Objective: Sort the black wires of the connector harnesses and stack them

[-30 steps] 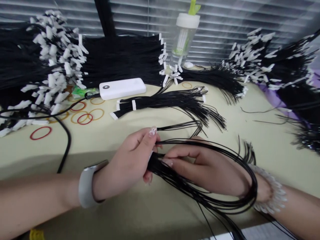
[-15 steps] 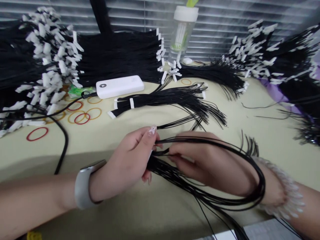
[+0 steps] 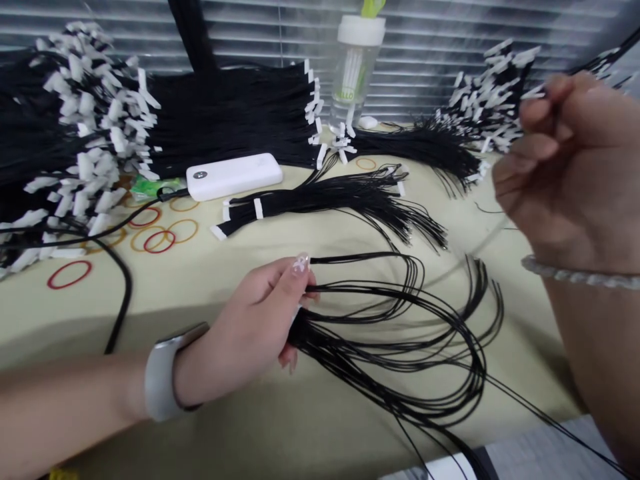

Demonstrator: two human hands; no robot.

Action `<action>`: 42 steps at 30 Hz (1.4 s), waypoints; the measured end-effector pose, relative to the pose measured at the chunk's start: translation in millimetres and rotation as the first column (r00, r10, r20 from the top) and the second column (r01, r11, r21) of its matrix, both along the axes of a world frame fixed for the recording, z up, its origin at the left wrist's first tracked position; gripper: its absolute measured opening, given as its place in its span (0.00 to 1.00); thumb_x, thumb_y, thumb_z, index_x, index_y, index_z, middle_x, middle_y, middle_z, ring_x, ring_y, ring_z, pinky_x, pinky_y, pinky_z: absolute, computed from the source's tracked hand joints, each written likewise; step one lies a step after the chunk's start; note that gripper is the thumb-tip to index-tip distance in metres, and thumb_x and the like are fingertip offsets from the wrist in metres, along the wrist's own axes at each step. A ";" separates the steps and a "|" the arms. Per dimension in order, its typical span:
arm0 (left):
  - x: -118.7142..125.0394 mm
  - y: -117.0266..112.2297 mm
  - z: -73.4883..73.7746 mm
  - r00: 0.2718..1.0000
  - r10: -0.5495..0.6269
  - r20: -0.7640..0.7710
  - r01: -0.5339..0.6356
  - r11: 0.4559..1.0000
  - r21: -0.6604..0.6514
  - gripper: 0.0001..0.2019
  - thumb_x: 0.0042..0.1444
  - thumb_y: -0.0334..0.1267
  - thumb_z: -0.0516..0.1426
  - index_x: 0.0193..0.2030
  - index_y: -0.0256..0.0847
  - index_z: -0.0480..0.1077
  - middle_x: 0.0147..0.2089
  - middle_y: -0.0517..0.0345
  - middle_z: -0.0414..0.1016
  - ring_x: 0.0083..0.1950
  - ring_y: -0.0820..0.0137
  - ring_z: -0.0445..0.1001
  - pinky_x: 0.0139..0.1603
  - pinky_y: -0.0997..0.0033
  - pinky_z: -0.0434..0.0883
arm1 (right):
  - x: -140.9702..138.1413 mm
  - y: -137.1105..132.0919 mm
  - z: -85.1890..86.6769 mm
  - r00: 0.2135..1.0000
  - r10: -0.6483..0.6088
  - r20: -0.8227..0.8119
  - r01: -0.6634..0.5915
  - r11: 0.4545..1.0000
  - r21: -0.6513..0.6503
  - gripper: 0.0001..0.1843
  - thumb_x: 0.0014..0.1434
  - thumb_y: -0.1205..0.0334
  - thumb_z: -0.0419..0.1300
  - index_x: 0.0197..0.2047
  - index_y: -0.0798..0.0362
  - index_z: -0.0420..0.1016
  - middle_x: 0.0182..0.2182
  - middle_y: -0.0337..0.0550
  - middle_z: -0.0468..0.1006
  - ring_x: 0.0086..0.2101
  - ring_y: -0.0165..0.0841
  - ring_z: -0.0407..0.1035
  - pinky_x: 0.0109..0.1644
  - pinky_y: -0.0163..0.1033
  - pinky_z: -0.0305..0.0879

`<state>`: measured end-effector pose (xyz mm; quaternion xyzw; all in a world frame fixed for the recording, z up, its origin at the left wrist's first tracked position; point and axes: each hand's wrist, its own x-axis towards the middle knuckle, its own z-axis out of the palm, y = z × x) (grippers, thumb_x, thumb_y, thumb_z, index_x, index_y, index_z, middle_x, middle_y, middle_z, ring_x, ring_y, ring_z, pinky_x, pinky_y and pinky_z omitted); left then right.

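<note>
My left hand (image 3: 265, 313) is closed around a bundle of thin black wires (image 3: 350, 363), thumb on top, near a small white end piece mostly hidden by the fingers. From this grip the wires fan right in several loops, and some trail off toward the lower right. Raised at the upper right, my right hand (image 3: 575, 160) has its fingers curled into a pinch. A faint blurred wire (image 3: 470, 260) runs between it and the loops; its end inside the fingers is hidden.
Behind the hands lies a smaller wire bundle (image 3: 320, 200) with white connectors. A white power bank (image 3: 235, 176) with a black cable, rubber bands (image 3: 70, 274) and a clear bottle (image 3: 356, 73) are on the table. Large wire piles (image 3: 230, 117) stand along the blinds.
My right hand has moved from among the wire loops up and away to the upper right. The loops now hang freely beside my left hand, which keeps its grip.
</note>
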<state>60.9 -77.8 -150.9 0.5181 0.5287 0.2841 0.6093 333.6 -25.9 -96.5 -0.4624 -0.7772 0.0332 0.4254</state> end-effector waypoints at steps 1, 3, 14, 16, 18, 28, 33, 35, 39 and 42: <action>0.0 0.1 0.2 1.000 0.001 -0.005 -0.001 1.000 -0.007 0.19 0.54 0.56 0.46 0.30 0.40 0.62 0.26 0.67 0.65 0.10 0.85 0.60 0.07 0.86 0.59 | -8.6 -4.8 -0.4 0.958 -0.059 -0.279 0.025 0.992 -0.124 0.17 0.61 0.65 0.45 0.48 0.38 0.66 0.29 0.39 0.71 0.18 0.24 0.58 0.18 0.33 0.52; -0.3 0.7 0.1 1.000 0.003 -0.006 -0.004 1.000 -0.014 0.19 0.54 0.56 0.46 0.30 0.40 0.63 0.24 0.67 0.65 0.10 0.84 0.60 0.07 0.85 0.59 | -32.1 -19.0 -3.5 0.860 -0.100 -0.501 -0.044 0.962 -0.268 0.13 0.57 0.63 0.53 0.46 0.40 0.67 0.27 0.36 0.70 0.18 0.24 0.59 0.18 0.32 0.55; -2.3 2.3 -3.3 1.000 -0.014 0.026 0.015 0.999 -0.038 0.18 0.55 0.55 0.45 0.30 0.42 0.63 0.17 0.69 0.61 0.08 0.81 0.59 0.06 0.84 0.57 | -87.4 -57.8 -36.5 0.946 0.088 0.314 -0.088 0.996 -0.013 0.03 0.56 0.65 0.56 0.31 0.55 0.69 0.26 0.36 0.73 0.26 0.22 0.65 0.29 0.29 0.58; -2.4 1.8 -2.5 0.998 -0.062 0.030 0.063 0.997 -0.039 0.19 0.55 0.55 0.45 0.29 0.42 0.63 0.17 0.69 0.60 0.09 0.81 0.59 0.07 0.84 0.57 | -88.9 -57.5 -40.0 0.935 0.083 0.346 -0.091 0.996 0.009 0.05 0.56 0.65 0.55 0.30 0.55 0.69 0.25 0.37 0.72 0.25 0.23 0.64 0.28 0.30 0.57; -2.6 1.0 -1.7 0.994 -0.097 0.041 0.098 0.995 -0.029 0.20 0.55 0.56 0.45 0.28 0.41 0.64 0.15 0.69 0.59 0.10 0.82 0.58 0.08 0.85 0.57 | -91.5 -57.5 -42.3 0.925 0.101 0.366 -0.112 0.994 0.010 0.07 0.57 0.64 0.54 0.29 0.56 0.70 0.24 0.38 0.71 0.24 0.24 0.63 0.27 0.31 0.56; -3.5 -0.2 -1.9 0.993 -0.115 0.016 0.116 0.992 -0.049 0.20 0.55 0.55 0.46 0.28 0.41 0.66 0.18 0.67 0.60 0.10 0.82 0.58 0.08 0.84 0.58 | -94.4 -57.2 -38.5 0.882 0.127 0.453 -0.222 0.961 0.163 0.08 0.55 0.69 0.55 0.25 0.58 0.71 0.25 0.41 0.74 0.26 0.27 0.66 0.27 0.32 0.60; -3.4 -0.4 0.4 0.994 -0.113 -0.013 0.112 0.993 -0.025 0.20 0.56 0.53 0.46 0.26 0.40 0.66 0.19 0.66 0.61 0.11 0.82 0.58 0.08 0.84 0.57 | -94.5 -57.2 -31.7 0.843 0.160 0.513 -0.316 0.919 0.234 0.12 0.54 0.71 0.54 0.20 0.58 0.69 0.23 0.45 0.75 0.27 0.31 0.69 0.29 0.35 0.65; -3.2 -0.2 1.1 0.992 -0.122 -0.026 0.122 0.993 -0.001 0.20 0.56 0.52 0.46 0.25 0.40 0.66 0.18 0.66 0.60 0.11 0.82 0.58 0.08 0.84 0.57 | -93.8 -57.2 -31.1 0.832 0.152 0.533 -0.342 0.898 0.278 0.12 0.54 0.70 0.54 0.20 0.57 0.69 0.22 0.45 0.74 0.27 0.32 0.70 0.30 0.36 0.66; -3.4 0.1 0.5 0.990 -0.131 -0.052 0.131 0.991 -0.006 0.21 0.56 0.52 0.45 0.24 0.39 0.65 0.18 0.65 0.61 0.11 0.81 0.58 0.08 0.83 0.57 | -93.0 -56.3 -31.8 0.800 0.134 0.584 -0.377 0.870 0.318 0.10 0.53 0.71 0.54 0.22 0.56 0.69 0.23 0.43 0.75 0.25 0.31 0.69 0.28 0.36 0.66; -3.9 0.0 -0.2 0.992 -0.119 -0.051 0.118 0.993 -0.004 0.20 0.56 0.53 0.45 0.25 0.40 0.65 0.19 0.65 0.62 0.11 0.80 0.58 0.07 0.82 0.57 | -93.3 -55.6 -31.7 0.762 0.127 0.635 -0.403 0.861 0.311 0.10 0.54 0.70 0.54 0.22 0.55 0.69 0.24 0.41 0.76 0.25 0.30 0.68 0.27 0.36 0.65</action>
